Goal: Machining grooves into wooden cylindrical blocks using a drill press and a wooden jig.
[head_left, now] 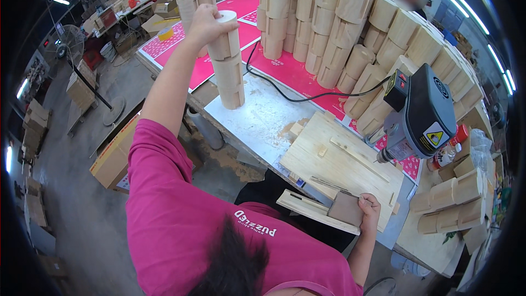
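Observation:
My left hand (pixel 206 25) reaches far out and is closed round the top of a stack of pale wooden cylinders. The top wooden cylinder (pixel 223 44) is partly hidden by my fingers. Below it, the lower cylinder (pixel 230 85) stands upright on a white, dust-strewn board (pixel 257 98). Close to my body, my right hand (pixel 370 211) grips the edge of a flat brown square that looks like sandpaper (pixel 346 209). That square lies over a narrow wooden piece (pixel 307 208) at the table's near edge.
A drill press head (pixel 424 112) overhangs a wooden board with strips (pixel 339 159). Its black cable (pixel 307 98) crosses the table. Tall stacks of wooden cylinders (pixel 334 33) fill the back; more cylinders (pixel 452 200) lie right. Yellow tape (pixel 165 34) sits at the far left corner.

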`<state>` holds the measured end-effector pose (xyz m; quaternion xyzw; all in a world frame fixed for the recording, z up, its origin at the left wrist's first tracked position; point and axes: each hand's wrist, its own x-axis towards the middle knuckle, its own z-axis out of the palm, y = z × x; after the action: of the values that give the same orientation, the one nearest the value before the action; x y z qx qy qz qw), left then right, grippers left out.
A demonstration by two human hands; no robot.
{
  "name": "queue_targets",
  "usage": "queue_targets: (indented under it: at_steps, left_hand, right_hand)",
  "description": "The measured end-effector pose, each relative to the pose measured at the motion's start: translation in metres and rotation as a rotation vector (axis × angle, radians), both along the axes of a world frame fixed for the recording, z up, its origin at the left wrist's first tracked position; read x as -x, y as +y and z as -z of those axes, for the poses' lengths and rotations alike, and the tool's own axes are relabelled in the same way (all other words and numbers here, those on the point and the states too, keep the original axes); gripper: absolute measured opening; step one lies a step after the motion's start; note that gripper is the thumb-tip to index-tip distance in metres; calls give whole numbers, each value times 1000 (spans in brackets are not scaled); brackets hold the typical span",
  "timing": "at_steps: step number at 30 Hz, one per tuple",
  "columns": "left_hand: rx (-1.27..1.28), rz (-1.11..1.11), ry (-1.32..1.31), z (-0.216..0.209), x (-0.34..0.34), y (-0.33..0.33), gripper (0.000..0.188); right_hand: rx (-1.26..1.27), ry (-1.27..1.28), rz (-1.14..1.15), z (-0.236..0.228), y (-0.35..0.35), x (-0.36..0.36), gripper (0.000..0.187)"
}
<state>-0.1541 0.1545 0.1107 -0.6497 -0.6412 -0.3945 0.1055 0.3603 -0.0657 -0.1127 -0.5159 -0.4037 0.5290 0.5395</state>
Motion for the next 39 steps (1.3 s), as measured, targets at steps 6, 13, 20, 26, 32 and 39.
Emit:
queue_targets:
  at_steps: [6,13,20,26,32,39]
  left_hand:
    - [52,-25,-19,9,-7,-4,51]
    - [50,-49,-1,9,-9,-7,49]
    - [-10,-73,100,7,-7,-3,48]
    - [-203,-127,68,-19,-39,1,48]
    - [-312,326,-215,-49,-135,57,56]
    - [-57,209,-281,-17,-250,146,92]
  right_hand:
    - [24,-27,-9,-2,-2,1,15]
    - [65,0,-7,-11,-2,6,16]
    - [6,38,-33,3,1,-3,16]
    - [22,46,-47,5,2,-4,16]
    - [48,40,-43,1,1,-6,15]
    - [27,63,-61,4,-4,-4,18]
